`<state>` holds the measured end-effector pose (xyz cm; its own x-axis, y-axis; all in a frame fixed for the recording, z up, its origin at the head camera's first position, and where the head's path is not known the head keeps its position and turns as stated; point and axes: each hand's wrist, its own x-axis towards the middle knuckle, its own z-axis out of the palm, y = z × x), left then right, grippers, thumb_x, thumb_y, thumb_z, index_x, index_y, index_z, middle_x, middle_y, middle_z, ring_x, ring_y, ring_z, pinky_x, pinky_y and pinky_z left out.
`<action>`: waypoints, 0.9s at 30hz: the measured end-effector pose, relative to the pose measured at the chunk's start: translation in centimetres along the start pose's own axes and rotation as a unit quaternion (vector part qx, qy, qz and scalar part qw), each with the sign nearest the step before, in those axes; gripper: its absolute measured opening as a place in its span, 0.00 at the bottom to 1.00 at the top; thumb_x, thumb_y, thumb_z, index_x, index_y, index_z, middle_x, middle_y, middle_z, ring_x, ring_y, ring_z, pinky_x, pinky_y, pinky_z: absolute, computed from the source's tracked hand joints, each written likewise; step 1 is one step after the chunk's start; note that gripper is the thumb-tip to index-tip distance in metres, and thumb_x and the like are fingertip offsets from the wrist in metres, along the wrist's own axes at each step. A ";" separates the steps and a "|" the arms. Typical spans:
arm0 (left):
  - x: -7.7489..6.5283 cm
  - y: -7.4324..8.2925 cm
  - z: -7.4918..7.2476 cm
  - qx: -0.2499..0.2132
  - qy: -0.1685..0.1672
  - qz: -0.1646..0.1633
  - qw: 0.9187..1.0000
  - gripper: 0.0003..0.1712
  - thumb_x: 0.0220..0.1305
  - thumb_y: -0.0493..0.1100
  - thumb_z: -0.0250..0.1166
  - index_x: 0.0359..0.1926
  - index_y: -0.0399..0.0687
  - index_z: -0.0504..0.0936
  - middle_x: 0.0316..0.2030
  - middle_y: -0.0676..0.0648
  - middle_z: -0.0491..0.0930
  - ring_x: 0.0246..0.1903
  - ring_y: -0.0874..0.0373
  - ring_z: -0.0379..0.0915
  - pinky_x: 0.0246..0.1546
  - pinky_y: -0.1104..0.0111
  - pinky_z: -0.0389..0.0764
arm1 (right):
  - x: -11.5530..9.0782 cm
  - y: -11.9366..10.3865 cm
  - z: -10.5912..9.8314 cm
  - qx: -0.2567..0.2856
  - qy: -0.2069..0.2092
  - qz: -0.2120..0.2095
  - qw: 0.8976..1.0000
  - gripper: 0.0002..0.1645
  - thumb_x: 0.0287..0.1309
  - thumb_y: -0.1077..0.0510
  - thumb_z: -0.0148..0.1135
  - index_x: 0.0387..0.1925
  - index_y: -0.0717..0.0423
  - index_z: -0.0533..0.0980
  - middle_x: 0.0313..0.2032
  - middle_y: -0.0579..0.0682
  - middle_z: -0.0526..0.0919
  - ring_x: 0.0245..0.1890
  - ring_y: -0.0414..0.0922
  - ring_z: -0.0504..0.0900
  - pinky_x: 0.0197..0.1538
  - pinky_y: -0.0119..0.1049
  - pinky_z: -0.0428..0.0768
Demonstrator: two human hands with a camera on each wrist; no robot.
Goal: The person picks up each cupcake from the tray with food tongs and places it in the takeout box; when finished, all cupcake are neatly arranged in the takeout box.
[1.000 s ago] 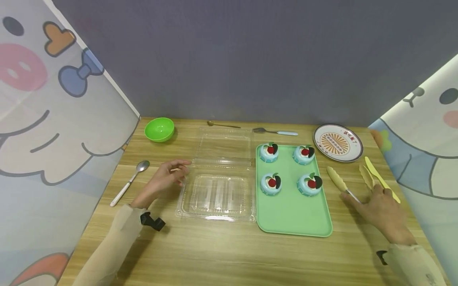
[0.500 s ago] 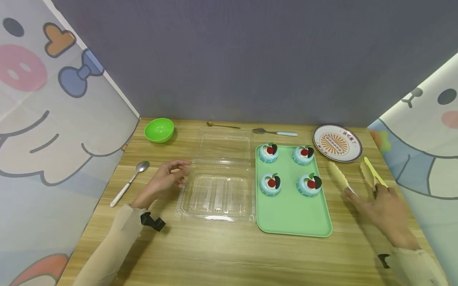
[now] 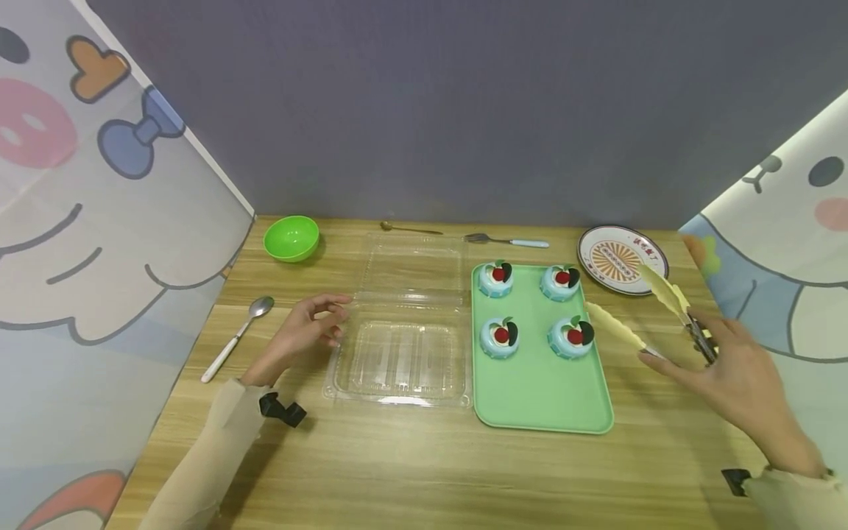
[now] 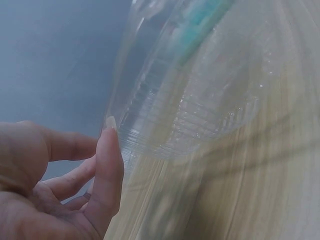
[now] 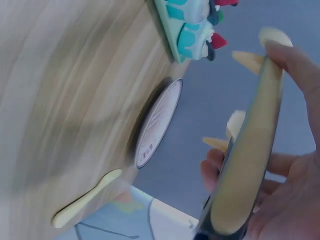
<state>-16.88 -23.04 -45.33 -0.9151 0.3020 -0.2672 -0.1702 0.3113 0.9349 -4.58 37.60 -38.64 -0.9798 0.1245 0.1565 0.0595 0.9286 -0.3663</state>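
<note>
My right hand [image 3: 745,375] grips a pair of tongs [image 3: 616,326] with cream scalloped tips spread apart, raised above the table right of the tray. In the right wrist view a pale handle of the tongs [image 5: 245,170] lies along the palm. My left hand [image 3: 308,330] pinches the left edge of a clear plastic clamshell box [image 3: 397,401], whose lid is laid back behind its base; thumb and fingers meet at its wall [image 4: 150,120] in the left wrist view. Beside the box, a green tray [image 3: 543,401] bears several blue toy cakes [image 3: 500,338] topped with cherries.
A patterned plate [image 3: 652,283] stands behind the tongs, and a yellow knife [image 5: 85,200] lies near it. Along the back are a green bowl [image 3: 291,239], a small thin spoon [image 3: 414,230] and a fork [image 3: 506,241]. A larger spoon [image 3: 237,338] lies at the left.
My right hand has lifted the tongs off the table and moved up and slightly right; their tips now overlap the tray edge and plate. The left hand stays at the box.
</note>
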 end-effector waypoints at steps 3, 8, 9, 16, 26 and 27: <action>0.0 0.1 0.0 0.000 0.000 0.003 1.000 0.23 0.72 0.40 0.57 0.65 0.41 0.70 0.50 0.33 0.71 0.29 0.59 0.80 0.31 0.66 0.90 | 0.0 -0.7 -0.2 -0.015 -0.007 -0.037 0.999 0.62 0.35 0.34 0.79 0.68 0.62 0.66 0.57 0.67 0.70 0.46 0.65 0.71 0.38 0.65 0.72; -0.2 0.0 0.0 -0.009 -0.001 -0.001 1.000 0.23 0.72 0.40 0.57 0.65 0.40 0.69 0.50 0.34 0.72 0.29 0.59 0.80 0.32 0.67 0.90 | -0.3 -1.7 -0.1 -0.048 0.001 -0.096 0.994 0.62 0.33 0.32 0.79 0.68 0.56 0.67 0.52 0.60 0.71 0.38 0.56 0.74 0.25 0.50 0.75; -0.2 -0.1 0.0 -0.010 0.000 -0.003 1.000 0.23 0.72 0.40 0.58 0.65 0.41 0.70 0.50 0.34 0.72 0.29 0.59 0.80 0.32 0.66 0.90 | -0.4 -1.8 -0.1 -0.052 0.005 -0.106 0.993 0.62 0.32 0.32 0.79 0.68 0.55 0.68 0.52 0.60 0.72 0.39 0.56 0.74 0.24 0.50 0.76; -0.2 -0.3 0.0 -0.004 0.007 0.000 1.000 0.24 0.72 0.42 0.58 0.65 0.41 0.69 0.49 0.40 0.74 0.29 0.59 0.81 0.31 0.66 0.90 | -0.5 -2.4 -0.4 -0.065 0.000 -0.147 0.987 0.59 0.30 0.33 0.80 0.65 0.54 0.71 0.55 0.60 0.74 0.44 0.60 0.76 0.25 0.61 0.77; -0.2 -0.1 0.0 -0.001 0.007 -0.002 1.000 0.23 0.72 0.42 0.58 0.65 0.42 0.70 0.50 0.38 0.73 0.29 0.60 0.80 0.31 0.67 0.90 | -0.1 -1.9 -0.5 -0.091 -0.064 -0.162 0.980 0.52 0.42 0.36 0.76 0.66 0.54 0.70 0.55 0.57 0.74 0.27 0.47 0.80 0.14 0.28 0.64; -0.2 -0.1 0.0 -0.003 0.006 -0.002 1.000 0.23 0.72 0.42 0.58 0.65 0.42 0.70 0.50 0.37 0.73 0.29 0.59 0.80 0.31 0.67 0.90 | -0.1 -1.8 -0.4 -0.095 -0.068 -0.165 0.979 0.51 0.43 0.36 0.76 0.65 0.55 0.70 0.55 0.56 0.74 0.27 0.45 0.80 0.14 0.27 0.63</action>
<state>-16.70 -23.13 -45.37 -0.9185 0.2898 -0.2689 -0.1769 0.3072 0.9351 -4.54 36.02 -37.66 -0.9674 -0.2283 0.1096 -0.2422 0.9605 -0.1371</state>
